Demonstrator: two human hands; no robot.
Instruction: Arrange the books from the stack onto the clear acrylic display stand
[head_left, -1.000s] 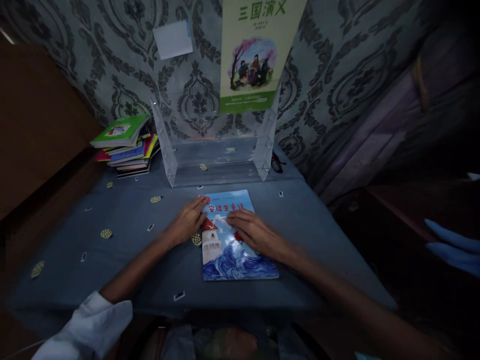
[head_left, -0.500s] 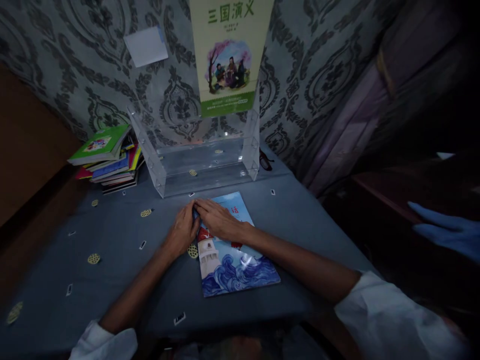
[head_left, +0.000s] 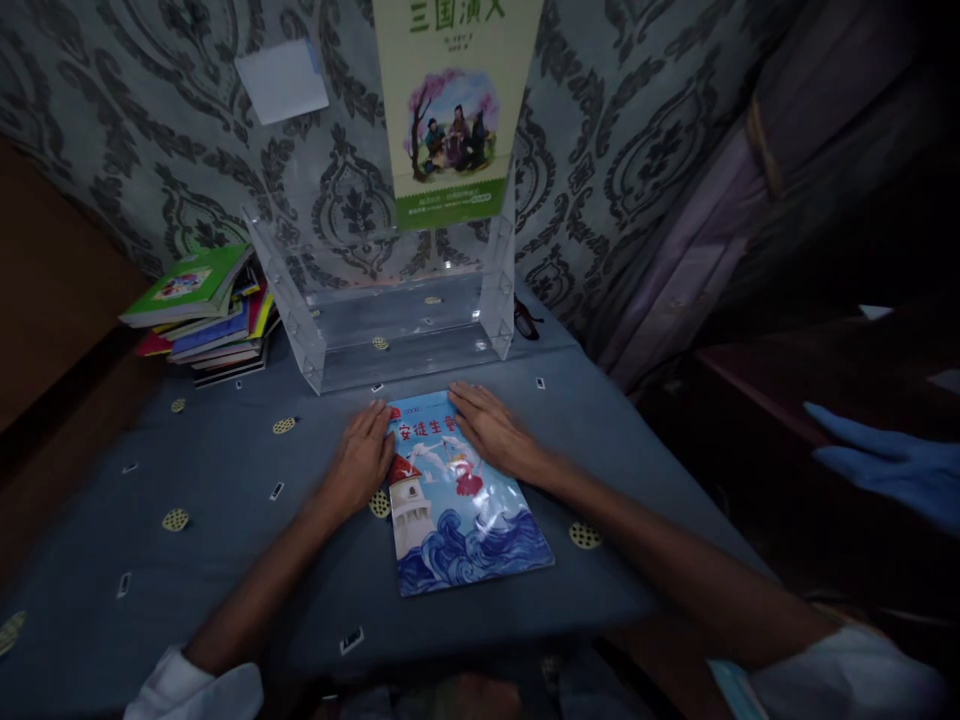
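A blue picture book [head_left: 472, 500] with a lighthouse and waves on its cover lies flat near the table's front edge. My left hand [head_left: 360, 460] rests against its upper left edge, fingers stretched forward. On the book's upper right corner lies my right hand [head_left: 495, 430], its fingers extended and flat. Behind the book stands a clear acrylic rack [head_left: 405, 325], with a green and cream book [head_left: 457, 120] upright at its top right.
At the back left is an uneven stack of books [head_left: 217, 320]. Dark glasses [head_left: 526, 320] lie right of the rack. A white card [head_left: 283, 82] is in front of the patterned wall. A blue glove [head_left: 892, 465] shows at the far right.
My right hand has slid right, from beside my left hand to the book's upper right corner, uncovering the red title. My left hand stays at the left edge.
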